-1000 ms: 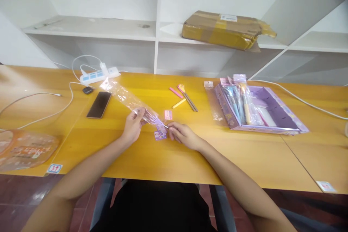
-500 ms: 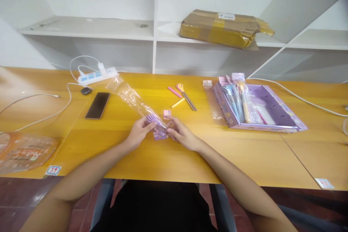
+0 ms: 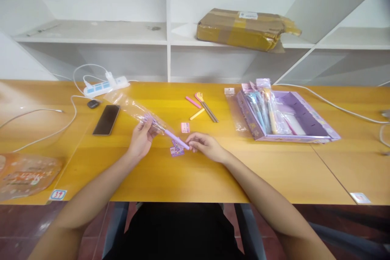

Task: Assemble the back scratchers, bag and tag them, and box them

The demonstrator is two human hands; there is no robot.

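Observation:
My left hand (image 3: 141, 139) is closed around the clawed head end of a purple back scratcher (image 3: 173, 135), together with a long clear plastic bag (image 3: 128, 107) that stretches up and left. The scratcher's metal shaft and purple handle stick out of the bag to the lower right. At the handle's tip, the fingers of my right hand (image 3: 207, 146) are pinched. Beneath the handle lie small purple printed cards (image 3: 176, 151), and a pink card (image 3: 185, 127) is just behind it.
Loose scratcher parts, among them a yellow claw (image 3: 199, 96) and a pink tube (image 3: 193, 102), lie beyond my hands. To the right, a purple box (image 3: 304, 139) holds several bagged scratchers beside a flat bag (image 3: 239, 115). A phone (image 3: 106, 120) and power strip (image 3: 106, 86) are left.
The purple handle now extends out of the bag toward my right hand. My left hand has shifted left and up with the claw end and bag.

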